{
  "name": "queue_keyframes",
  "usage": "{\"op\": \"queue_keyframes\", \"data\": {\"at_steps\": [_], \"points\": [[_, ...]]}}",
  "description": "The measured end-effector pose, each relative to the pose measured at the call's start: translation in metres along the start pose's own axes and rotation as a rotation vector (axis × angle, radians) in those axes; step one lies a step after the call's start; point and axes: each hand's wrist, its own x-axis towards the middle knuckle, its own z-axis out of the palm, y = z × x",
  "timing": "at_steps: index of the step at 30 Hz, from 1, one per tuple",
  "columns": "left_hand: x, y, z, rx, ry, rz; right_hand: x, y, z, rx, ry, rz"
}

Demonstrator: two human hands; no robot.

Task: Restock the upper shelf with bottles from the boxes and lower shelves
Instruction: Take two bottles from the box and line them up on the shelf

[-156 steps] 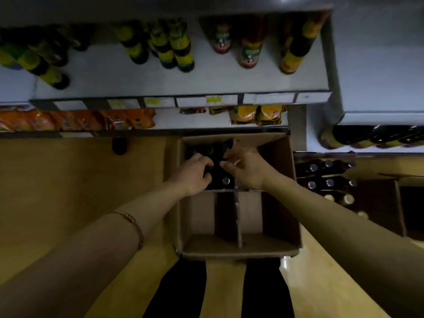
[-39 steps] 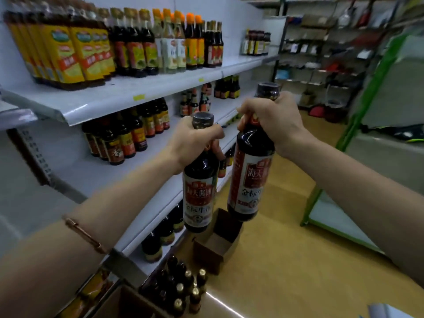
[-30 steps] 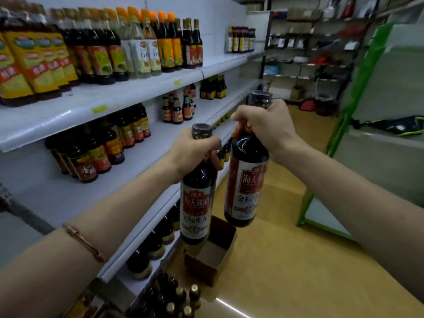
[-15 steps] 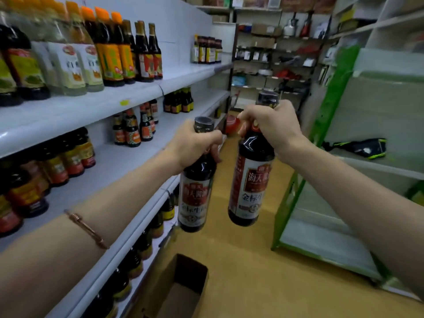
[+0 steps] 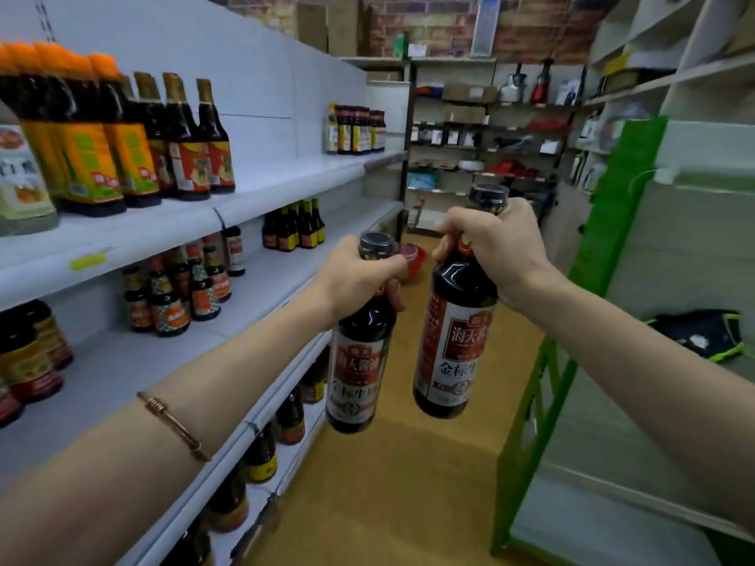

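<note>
Dark soy sauce bottles, one per hand: left hand wrapped round left bottle neck, right hand round right bottle neck (both hanging upright). Held over aisle, beside upper shelf.

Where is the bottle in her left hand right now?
The left hand grips the left bottle by its neck, mid-frame above the floor, between the shelves and the right bottle.

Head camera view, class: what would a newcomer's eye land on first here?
Two dark sauce bottles held by the neck at centre: one in the left hand, one in the right hand, over the aisle floor. To the left, the upper shelf shows a bare gap between bottle groups.
</note>
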Motion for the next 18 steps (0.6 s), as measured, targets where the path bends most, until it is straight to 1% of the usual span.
{"op": "queue_keyframes", "data": {"at_steps": [4,7,11,14,18], "points": [[0.076,-0.016,0.016,-0.003,0.061,0.048,0.077,0.034,-0.021,0.041,-0.009,-0.029],[0.118,-0.032,0.017,-0.013,0.109,0.017,0.127,0.056,-0.019,0.070,-0.043,-0.038],[0.174,-0.057,0.003,0.060,0.178,-0.021,0.189,0.087,-0.004,0.149,-0.117,-0.028],[0.218,-0.080,-0.014,0.146,0.200,-0.049,0.235,0.114,0.016,0.181,-0.158,-0.021],[0.277,-0.105,-0.041,0.180,0.240,-0.065,0.298,0.152,0.051,0.197,-0.256,-0.071]]}}
